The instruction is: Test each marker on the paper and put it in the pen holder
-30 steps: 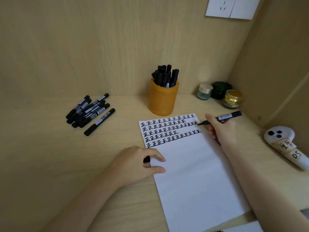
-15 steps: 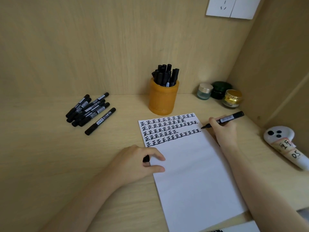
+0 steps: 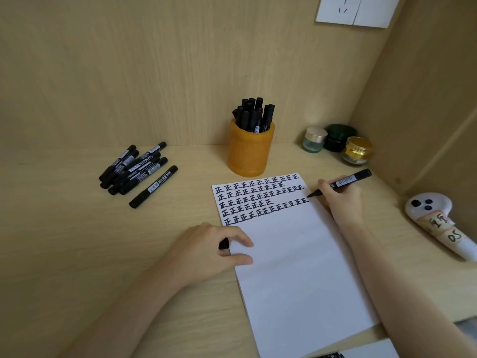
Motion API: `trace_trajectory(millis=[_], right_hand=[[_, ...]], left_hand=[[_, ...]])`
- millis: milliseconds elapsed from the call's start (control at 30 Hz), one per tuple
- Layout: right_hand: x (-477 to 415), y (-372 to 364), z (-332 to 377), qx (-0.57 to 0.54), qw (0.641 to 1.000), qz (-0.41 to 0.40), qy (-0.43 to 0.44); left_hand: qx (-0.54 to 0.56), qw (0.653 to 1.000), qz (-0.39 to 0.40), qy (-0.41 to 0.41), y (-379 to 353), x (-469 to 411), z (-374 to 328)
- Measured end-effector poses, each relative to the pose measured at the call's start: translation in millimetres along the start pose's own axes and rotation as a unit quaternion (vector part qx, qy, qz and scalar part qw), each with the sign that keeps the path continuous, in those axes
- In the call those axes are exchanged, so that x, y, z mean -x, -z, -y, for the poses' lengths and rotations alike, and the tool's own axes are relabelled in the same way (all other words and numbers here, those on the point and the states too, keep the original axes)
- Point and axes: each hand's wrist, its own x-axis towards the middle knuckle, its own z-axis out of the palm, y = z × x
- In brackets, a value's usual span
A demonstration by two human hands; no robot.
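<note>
My right hand (image 3: pixel 340 200) grips an uncapped black marker (image 3: pixel 343 181), its tip just off the right edge of the white paper (image 3: pixel 296 267), beside the fourth row of black characters. My left hand (image 3: pixel 206 251) rests on the paper's left edge and holds a black cap (image 3: pixel 224 244) between its fingers. An orange pen holder (image 3: pixel 249 151) stands behind the paper with several black markers upright in it. A pile of several capped black markers (image 3: pixel 136 171) lies on the desk at the left.
Three small jars (image 3: pixel 338 144) sit in the back right corner. A white controller-like object with a handwritten label (image 3: pixel 436 220) lies at the right. Wooden walls close in behind and on the right; a wall socket (image 3: pixel 353 10) is above.
My right hand has shifted slightly right and down, taking the marker tip from the end of the third row to beside the fourth row's end. The left hand has stayed put.
</note>
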Motion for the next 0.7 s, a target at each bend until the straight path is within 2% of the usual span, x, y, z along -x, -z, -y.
trace_trajectory(millis=[167, 333, 700], right_hand=[[-0.8, -1.3, 0.8, 0.019, 0.999, -0.031, 0.001], [-0.5, 0.4, 0.8, -0.009, 0.999, -0.031, -0.012], [1.1, 0.1, 3.1, 0.014, 0.999, -0.029, -0.002]], left_hand=[[-0.004, 1.000, 0.003, -0.002, 0.6, 0.6, -1.1], [-0.009, 1.000, 0.010, -0.003, 1.0, 1.0, -2.8], [0.002, 1.000, -0.004, -0.002, 0.6, 0.8, -1.5]])
